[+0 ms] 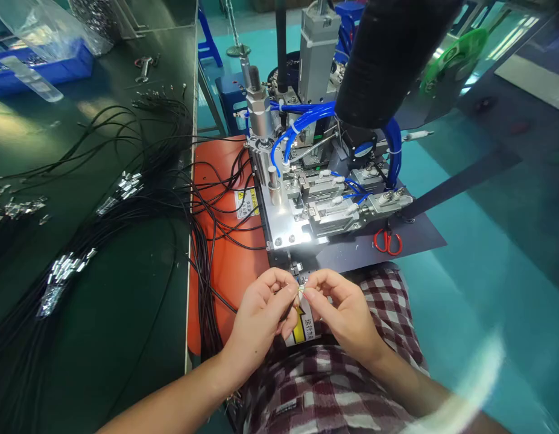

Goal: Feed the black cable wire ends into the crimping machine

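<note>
Over my lap, just in front of the metal machine (288, 223), both hands meet fingertip to fingertip. My left hand (265, 307) is closed in a pinch on thin pale wires (301, 290), with its other fingers curled under. From the right, my right hand (345, 310) pinches the same wires between thumb and forefinger. The wires look like the end of a cable, but the fingers hide most of it. Below the fingertips is a label (308, 325) with a yellow arrow and printed characters.
Black cables (207, 271) drape across an orange surface (225, 265) from the dark table (138, 325), where metal-tipped cable bundles (64, 274) lie. A blue tray (48, 69) stands at the back left. Red-handled scissors (388, 242) lie right of the machine. A thick black tube (388, 60) hangs above.
</note>
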Available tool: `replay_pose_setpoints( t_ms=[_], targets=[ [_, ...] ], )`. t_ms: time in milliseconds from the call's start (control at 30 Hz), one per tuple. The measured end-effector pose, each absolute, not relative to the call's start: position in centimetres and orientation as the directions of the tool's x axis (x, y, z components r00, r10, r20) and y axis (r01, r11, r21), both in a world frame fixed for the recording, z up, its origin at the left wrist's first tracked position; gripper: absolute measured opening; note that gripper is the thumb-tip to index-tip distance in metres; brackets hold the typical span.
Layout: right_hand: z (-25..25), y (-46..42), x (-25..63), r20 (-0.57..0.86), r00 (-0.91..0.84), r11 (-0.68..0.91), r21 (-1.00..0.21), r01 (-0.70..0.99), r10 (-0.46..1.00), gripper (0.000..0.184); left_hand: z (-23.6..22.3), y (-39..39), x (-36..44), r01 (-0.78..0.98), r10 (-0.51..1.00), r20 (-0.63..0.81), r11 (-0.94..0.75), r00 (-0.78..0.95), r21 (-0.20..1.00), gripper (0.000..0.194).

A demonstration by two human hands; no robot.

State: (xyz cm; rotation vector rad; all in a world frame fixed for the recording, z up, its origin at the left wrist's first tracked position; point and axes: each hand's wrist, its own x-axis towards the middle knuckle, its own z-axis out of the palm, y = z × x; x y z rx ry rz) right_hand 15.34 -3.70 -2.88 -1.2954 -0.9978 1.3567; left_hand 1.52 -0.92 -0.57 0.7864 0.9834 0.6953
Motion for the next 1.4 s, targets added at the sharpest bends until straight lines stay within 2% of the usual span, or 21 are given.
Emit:
replay_pose_setpoints(
  t_ms=[233,433,700,1033,1300,1400],
  targets=[
    [-3.28,-3.46,15.85,-0.158,0.041,-0.154,-0.984,-0.088,0.987,0.01,-0.52,-0.51,1.32,-0.045,0.772,-0.452,0.524,0.446,0.85,0.017],
    [-3.15,-3.5,16.34,-0.214,0.021,-0.208,-0.966,-0.15,0.977,0.012,-0.79,-0.6,1.37,0.035,0.77,-0.478,0.513,0.424,0.858,0.019],
    [-2.49,-3.28,15.84,-0.222,0.053,-0.217,-0.973,-0.078,0.974,0.012,-0.57,-0.86,1.55,0.04,0.792,-0.459,0.486,0.402,0.873,0.02],
    [-2.45,-3.46,15.88,-0.333,0.022,-0.324,-0.929,-0.181,0.943,0.015,-0.85,-1.2,1.66,0.009,0.819,-0.421,0.454,0.39,0.891,0.019],
    [-2.53,-3.31,15.46,-0.373,-0.02,-0.362,-0.884,-0.296,0.927,0.018,-0.89,-1.39,1.71,-0.018,0.836,-0.399,0.438,0.377,0.899,0.021],
    [-2.54,-3.34,15.54,-0.349,-0.007,-0.337,-0.896,-0.288,0.937,0.018,-0.88,-1.27,1.66,-0.013,0.825,-0.41,0.45,0.389,0.893,0.021]
  ],
)
